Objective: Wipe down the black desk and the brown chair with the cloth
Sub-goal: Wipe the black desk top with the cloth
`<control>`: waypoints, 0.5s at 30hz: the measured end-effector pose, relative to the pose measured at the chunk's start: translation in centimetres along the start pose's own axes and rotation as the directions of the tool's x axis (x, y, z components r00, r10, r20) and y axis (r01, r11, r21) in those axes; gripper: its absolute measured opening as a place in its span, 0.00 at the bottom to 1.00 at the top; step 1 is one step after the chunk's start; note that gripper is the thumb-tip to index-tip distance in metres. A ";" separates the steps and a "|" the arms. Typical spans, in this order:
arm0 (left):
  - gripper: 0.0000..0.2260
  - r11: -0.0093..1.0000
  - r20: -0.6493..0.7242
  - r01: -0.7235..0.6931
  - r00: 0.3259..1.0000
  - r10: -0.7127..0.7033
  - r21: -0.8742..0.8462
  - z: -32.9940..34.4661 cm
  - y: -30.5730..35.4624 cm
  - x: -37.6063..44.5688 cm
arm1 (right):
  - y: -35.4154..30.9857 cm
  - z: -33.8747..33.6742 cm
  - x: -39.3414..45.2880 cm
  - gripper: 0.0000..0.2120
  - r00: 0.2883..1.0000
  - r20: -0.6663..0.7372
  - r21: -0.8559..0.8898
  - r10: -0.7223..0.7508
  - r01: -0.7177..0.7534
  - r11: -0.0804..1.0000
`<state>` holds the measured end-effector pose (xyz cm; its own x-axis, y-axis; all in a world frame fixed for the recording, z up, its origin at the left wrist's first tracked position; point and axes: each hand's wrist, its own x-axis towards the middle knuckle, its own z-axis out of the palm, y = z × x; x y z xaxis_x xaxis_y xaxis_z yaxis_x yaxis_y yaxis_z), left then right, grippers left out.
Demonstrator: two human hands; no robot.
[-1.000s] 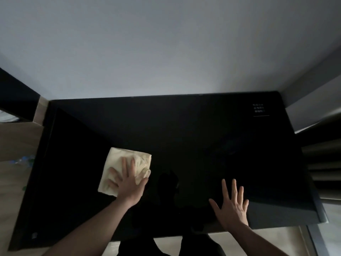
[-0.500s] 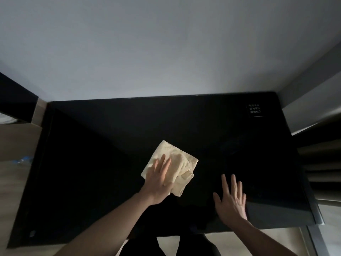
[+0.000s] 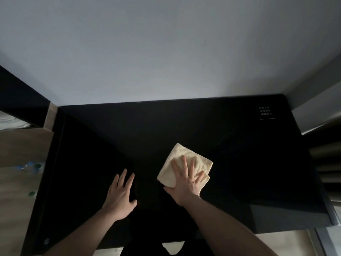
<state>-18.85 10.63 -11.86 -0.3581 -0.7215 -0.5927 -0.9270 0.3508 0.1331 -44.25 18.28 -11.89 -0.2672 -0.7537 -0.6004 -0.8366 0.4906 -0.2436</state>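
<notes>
Black glossy tabletop [image 3: 184, 126] fills the view. Left of the cloth [image 3: 181, 163], the left hand [image 3: 120, 195] rests flat, fingers spread, holding nothing. The right hand [image 3: 186, 182] presses the cream cloth with straight fingers. Desk wiping seems underway; no chair visible, so probably untouched.

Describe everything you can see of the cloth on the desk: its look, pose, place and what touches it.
The cloth is pale cream-yellow and soft-looking, like towelling, folded into a rough square turned corner-up like a diamond. It lies flat on the glossy black desk, right of centre. The right hand presses on its near half with fingers spread and straight. The left hand rests on the desk apart from it.
</notes>
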 end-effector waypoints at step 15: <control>0.55 0.976 0.127 -0.201 0.974 0.190 0.082 -1.0 21.9 7.1 | 26.3 -7.8 0.4 0.46 0.982 -0.059 0.090 0.182 -0.176 0.980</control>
<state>-41.84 12.61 -12.38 -0.5105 -0.5601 -0.6524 -0.8237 0.5363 0.1842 -70.11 27.49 -12.63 -0.4427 -0.6766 -0.5885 -0.7299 0.6531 -0.2018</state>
